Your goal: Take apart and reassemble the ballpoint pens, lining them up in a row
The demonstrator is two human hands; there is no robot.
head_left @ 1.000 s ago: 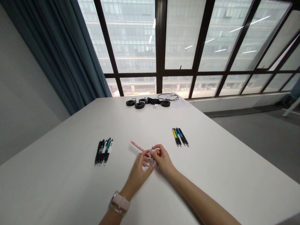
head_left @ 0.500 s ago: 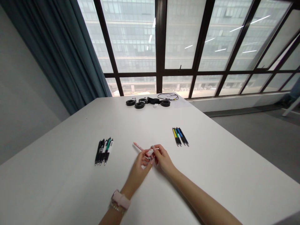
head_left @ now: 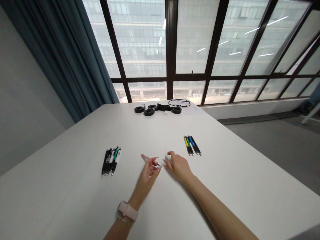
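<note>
A slim pink plastic pen [head_left: 149, 159] is pinched in the fingers of the left hand [head_left: 147, 173], just above the white table [head_left: 225, 180]. Close beside it, the right hand [head_left: 178, 165] is held loosely spread with nothing in it. Further out, a row of black and green pens [head_left: 110, 161] is seen to the left and four coloured pens [head_left: 192, 146] to the right. Black round parts [head_left: 157, 109] are laid at the far edge.

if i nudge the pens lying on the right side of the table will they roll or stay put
The pens look slim and round, lying loose side by side on the smooth white table, so they would probably roll sideways if pushed across their length. They seem stiff and light. Any clips might stop them; too small to tell.
</note>
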